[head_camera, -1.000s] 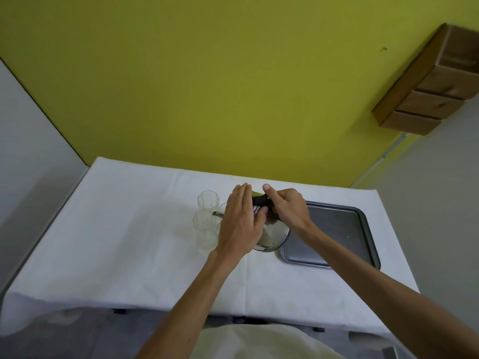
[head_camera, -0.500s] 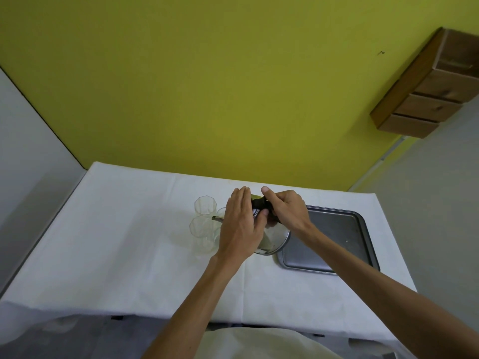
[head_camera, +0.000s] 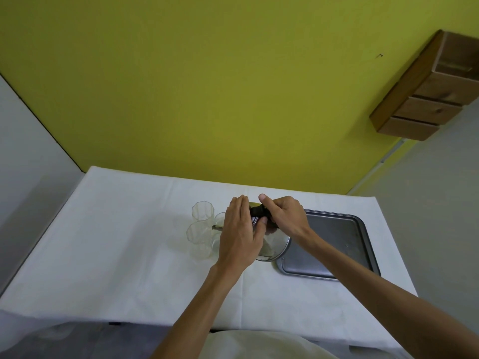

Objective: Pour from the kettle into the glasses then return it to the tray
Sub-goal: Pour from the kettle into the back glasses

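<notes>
A steel kettle (head_camera: pixel 274 246) with a black handle is tilted to the left, its spout over a clear glass (head_camera: pixel 198 238). My right hand (head_camera: pixel 285 215) grips the black handle from above. My left hand (head_camera: pixel 239 233) lies flat against the kettle's lid and side, fingers together, and hides most of the body. A second glass (head_camera: pixel 203 209) stands behind the first, and a third glass (head_camera: pixel 219 219) shows partly behind my left hand. The grey metal tray (head_camera: pixel 344 244) lies to the right of the kettle with nothing on it.
A white cloth covers the table (head_camera: pixel 124 229), which runs up to a yellow wall. A wooden drawer unit (head_camera: pixel 427 92) hangs on the wall at the upper right. Grey floor lies on both sides of the table.
Both hands and the kettle keep almost the same pose beside the glasses. The view has shifted slightly.
</notes>
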